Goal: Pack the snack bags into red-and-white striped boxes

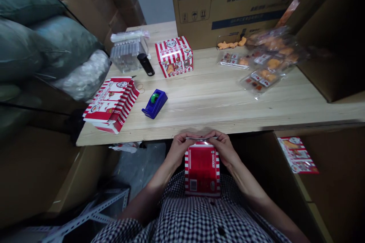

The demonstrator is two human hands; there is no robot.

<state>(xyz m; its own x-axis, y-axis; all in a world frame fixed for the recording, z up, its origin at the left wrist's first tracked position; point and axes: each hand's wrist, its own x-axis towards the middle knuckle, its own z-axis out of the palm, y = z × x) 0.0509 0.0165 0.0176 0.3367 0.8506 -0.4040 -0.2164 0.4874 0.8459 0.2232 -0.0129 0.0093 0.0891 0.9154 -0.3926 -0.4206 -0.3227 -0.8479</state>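
Observation:
Low in the middle of the head view, a red-and-white striped carton (202, 169) rests against my checked shirt at the table's front edge. My left hand (183, 145) pinches the upper left of its top end, thumb toward me. At the upper right, my right hand (223, 146) grips the same end in the same way. Both hands are closed on the carton, and the fingers on its far side are partly hidden. The top end looks folded between the thumbs and fingers.
On the wooden table (199, 98) are a blue tape dispenser (154, 103), a stack of flattened cartons (111, 100), an assembled carton (174, 57), a black cylinder (146, 64) and a clear container (128, 55). Snack packets (261, 79) lie right, before a large cardboard box (228, 3).

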